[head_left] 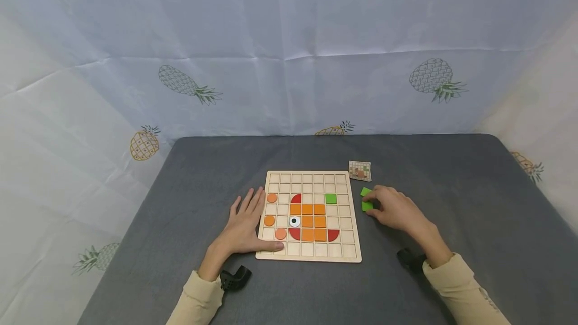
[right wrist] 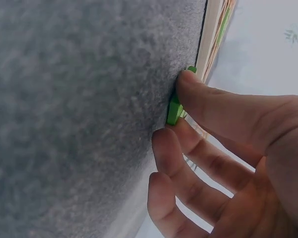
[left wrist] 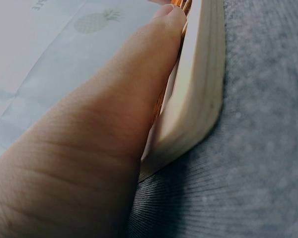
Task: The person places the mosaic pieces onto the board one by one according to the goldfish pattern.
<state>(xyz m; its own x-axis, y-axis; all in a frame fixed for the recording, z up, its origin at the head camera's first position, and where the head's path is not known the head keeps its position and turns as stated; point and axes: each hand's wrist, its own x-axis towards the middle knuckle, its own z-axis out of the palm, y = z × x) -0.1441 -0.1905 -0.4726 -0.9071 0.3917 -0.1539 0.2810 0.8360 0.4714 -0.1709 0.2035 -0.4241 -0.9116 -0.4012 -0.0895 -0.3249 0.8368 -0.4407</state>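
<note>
A square wooden grid board (head_left: 334,251) lies on the table, with orange squares (head_left: 307,221), red quarter-round pieces (head_left: 333,234), a white eye disc (head_left: 294,221), orange discs (head_left: 269,220) and one green square (head_left: 331,198) in its cells. My left hand (head_left: 241,227) rests spread along the board's left side, its thumb over the lower left corner; that thumb (left wrist: 139,64) also shows against the wooden edge in the left wrist view. Right of the board, my right hand (head_left: 397,207) pinches a green square tile (head_left: 367,206) between thumb and index finger. Another green tile (head_left: 366,191) lies just behind it.
A small printed picture card (head_left: 359,170) lies by the board's far right corner. The table is covered in dark grey cloth (head_left: 217,164). Behind it hangs a pale curtain (head_left: 289,89) with pineapple prints. Black wrist mounts (head_left: 236,278) sit on both wrists.
</note>
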